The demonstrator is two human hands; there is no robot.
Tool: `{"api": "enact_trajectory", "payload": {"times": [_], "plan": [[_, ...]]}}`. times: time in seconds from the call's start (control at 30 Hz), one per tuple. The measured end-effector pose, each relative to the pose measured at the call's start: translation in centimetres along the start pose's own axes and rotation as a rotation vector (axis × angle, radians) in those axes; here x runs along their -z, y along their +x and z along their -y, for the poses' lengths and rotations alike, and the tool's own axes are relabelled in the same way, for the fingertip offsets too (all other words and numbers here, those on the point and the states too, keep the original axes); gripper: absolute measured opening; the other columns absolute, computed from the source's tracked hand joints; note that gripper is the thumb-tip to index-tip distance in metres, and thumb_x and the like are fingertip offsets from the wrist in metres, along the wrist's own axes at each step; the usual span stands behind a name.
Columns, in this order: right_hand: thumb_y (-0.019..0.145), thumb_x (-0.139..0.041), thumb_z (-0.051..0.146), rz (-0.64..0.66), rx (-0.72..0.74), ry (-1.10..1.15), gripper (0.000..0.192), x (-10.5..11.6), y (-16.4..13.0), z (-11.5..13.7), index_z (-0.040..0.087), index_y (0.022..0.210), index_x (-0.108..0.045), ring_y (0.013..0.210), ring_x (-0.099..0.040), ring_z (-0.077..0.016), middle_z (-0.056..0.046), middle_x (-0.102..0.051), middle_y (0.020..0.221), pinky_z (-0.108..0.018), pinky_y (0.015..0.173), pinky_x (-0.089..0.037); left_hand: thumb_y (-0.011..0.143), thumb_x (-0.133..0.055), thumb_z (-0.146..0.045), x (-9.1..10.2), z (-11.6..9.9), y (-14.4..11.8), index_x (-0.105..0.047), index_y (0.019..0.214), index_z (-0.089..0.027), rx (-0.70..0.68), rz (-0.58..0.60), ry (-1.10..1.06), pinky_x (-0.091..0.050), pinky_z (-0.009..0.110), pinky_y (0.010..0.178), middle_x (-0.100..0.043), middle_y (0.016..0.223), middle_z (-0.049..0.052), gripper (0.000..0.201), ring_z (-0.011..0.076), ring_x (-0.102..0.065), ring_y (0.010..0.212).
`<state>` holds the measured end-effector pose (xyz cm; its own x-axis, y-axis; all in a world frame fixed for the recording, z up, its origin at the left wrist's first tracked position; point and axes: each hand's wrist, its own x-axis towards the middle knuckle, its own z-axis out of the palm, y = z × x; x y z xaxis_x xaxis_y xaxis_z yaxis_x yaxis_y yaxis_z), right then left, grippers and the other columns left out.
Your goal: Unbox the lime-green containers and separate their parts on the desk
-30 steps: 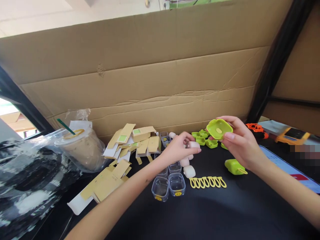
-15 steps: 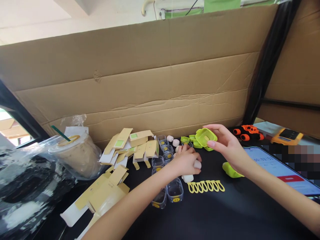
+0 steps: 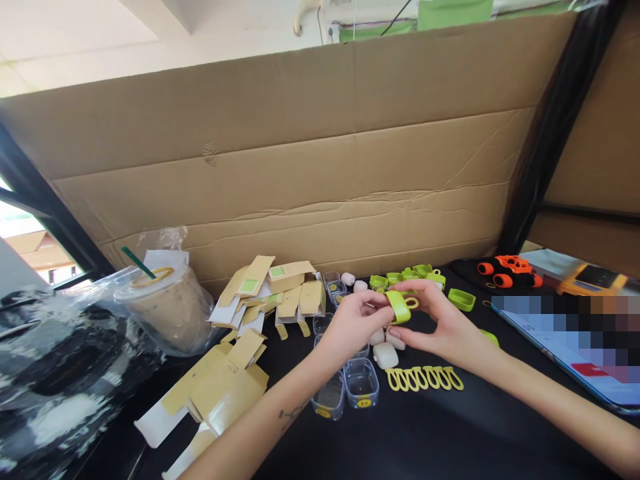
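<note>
Both hands meet around a small green plastic cover [image 3: 399, 308] with a yellow loop on its right side. My left hand [image 3: 356, 321] pinches the cover from the left; anything inside it is hidden. My right hand [image 3: 440, 327] is curled about its right side, thumb below and fingers above. Beneath the hands lie several white rounded blocks [image 3: 385, 356]. A row of yellow loops [image 3: 425, 379] is laid out just in front of them. Clear plastic cups [image 3: 361, 383] with smiley stickers stand left of the blocks, partly covered by my left forearm. More green covers [image 3: 395, 277] sit behind the hands.
Folded cardboard boxes [image 3: 225, 373] are piled to the left, near a bagged drink cup [image 3: 167, 310] with a green straw. On the right are a phone [image 3: 565, 360] and an orange toy car [image 3: 510, 270]. A cardboard wall [image 3: 300, 173] closes off the back.
My left hand has lifted from the white blocks to the green cover. My right hand has turned the cover, bringing it left and lower. The view has shifted slightly.
</note>
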<state>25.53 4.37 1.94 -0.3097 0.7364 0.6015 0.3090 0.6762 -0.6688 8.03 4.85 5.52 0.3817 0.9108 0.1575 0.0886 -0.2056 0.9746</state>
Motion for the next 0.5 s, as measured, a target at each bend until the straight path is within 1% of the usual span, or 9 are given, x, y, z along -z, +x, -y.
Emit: {"api": "enact_trajectory", "payload": {"times": [0.03,0.07,0.1,0.17,0.23,0.27,0.37,0.5], "plan": [[0.081,-0.066,0.031,0.038,-0.007,0.045,0.045,-0.09,-0.09,0.22,0.029,0.12,-0.044,0.107,-0.06,-0.0233,-0.006,-0.057,0.117,-0.043,0.093,-0.051,0.071,-0.068,-0.02,0.17,-0.01,-0.28,-0.065,0.082,-0.013,0.026,-0.012,-0.08,-0.049,0.029,0.077,-0.07,0.082,0.006,0.013,0.0163,-0.066,0.077],[0.085,-0.062,0.032,0.056,-0.02,0.103,0.041,-0.12,-0.12,0.42,0.03,0.122,-0.045,0.109,-0.06,-0.0233,-0.007,-0.058,0.119,-0.043,0.094,-0.051,0.069,-0.071,-0.022,0.35,-0.06,-0.52,-0.067,0.08,-0.014,0.03,-0.016,-0.116,-0.049,0.03,0.079,-0.071,0.081,0.005,0.015,0.0166,-0.066,0.077],[0.088,-0.057,0.033,0.053,-0.039,0.168,0.036,-0.1,-0.11,0.59,0.03,0.122,-0.046,0.111,-0.059,-0.0231,-0.007,-0.059,0.12,-0.042,0.095,-0.051,0.068,-0.073,-0.025,0.52,-0.12,-0.73,-0.069,0.08,-0.014,0.025,-0.012,-0.134,-0.048,0.03,0.08,-0.072,0.081,0.005,0.017,0.017,-0.066,0.078],[0.091,-0.053,0.033,0.01,-0.084,0.288,0.024,-0.03,0.01,0.77,0.029,0.115,-0.052,0.112,-0.059,-0.0224,-0.007,-0.062,0.12,-0.041,0.094,-0.051,0.066,-0.075,-0.03,0.81,-0.25,-1.01,-0.072,0.08,-0.015,0.012,0.006,-0.155,-0.047,0.031,0.084,-0.073,0.083,0.005,0.021,0.0181,-0.066,0.081],[0.089,-0.057,0.033,-0.026,-0.116,0.369,0.017,-0.02,0.16,0.72,0.027,0.105,-0.056,0.11,-0.061,-0.0213,-0.006,-0.065,0.117,-0.04,0.094,-0.052,0.067,-0.075,-0.033,0.99,-0.27,-1.16,-0.074,0.081,-0.016,0.011,0.014,-0.166,-0.046,0.032,0.087,-0.074,0.085,0.005,0.022,0.0189,-0.066,0.084],[0.087,-0.06,0.032,-0.022,-0.124,0.396,0.015,-0.05,0.21,0.61,0.026,0.101,-0.057,0.108,-0.062,-0.021,-0.006,-0.066,0.117,-0.04,0.094,-0.052,0.067,-0.075,-0.034,1.03,-0.22,-1.19,-0.075,0.081,-0.016,0.015,0.012,-0.17,-0.046,0.032,0.088,-0.074,0.085,0.005,0.023,0.0193,-0.066,0.085],[0.084,-0.064,0.034,-0.027,-0.145,0.432,0.014,-0.32,0.18,0.19,0.025,0.094,-0.059,0.105,-0.064,-0.0216,-0.007,-0.068,0.115,-0.041,0.091,-0.053,0.066,-0.076,-0.036,0.93,0.11,-1.21,-0.076,0.082,-0.017,0.028,0.004,-0.2,-0.046,0.034,0.089,-0.074,0.086,0.006,0.025,0.0197,-0.066,0.084],[0.082,-0.066,0.036,-0.098,-0.163,0.393,0.014,-0.91,-0.17,-0.06,0.023,0.083,-0.062,0.102,-0.066,-0.0229,-0.008,-0.07,0.109,-0.041,0.087,-0.055,0.064,-0.077,-0.037,0.37,0.68,-1.26,-0.076,0.082,-0.016,0.028,-0.022,-0.231,-0.046,0.033,0.086,-0.074,0.085,0.006,0.028,0.0192,-0.066,0.08]]}}
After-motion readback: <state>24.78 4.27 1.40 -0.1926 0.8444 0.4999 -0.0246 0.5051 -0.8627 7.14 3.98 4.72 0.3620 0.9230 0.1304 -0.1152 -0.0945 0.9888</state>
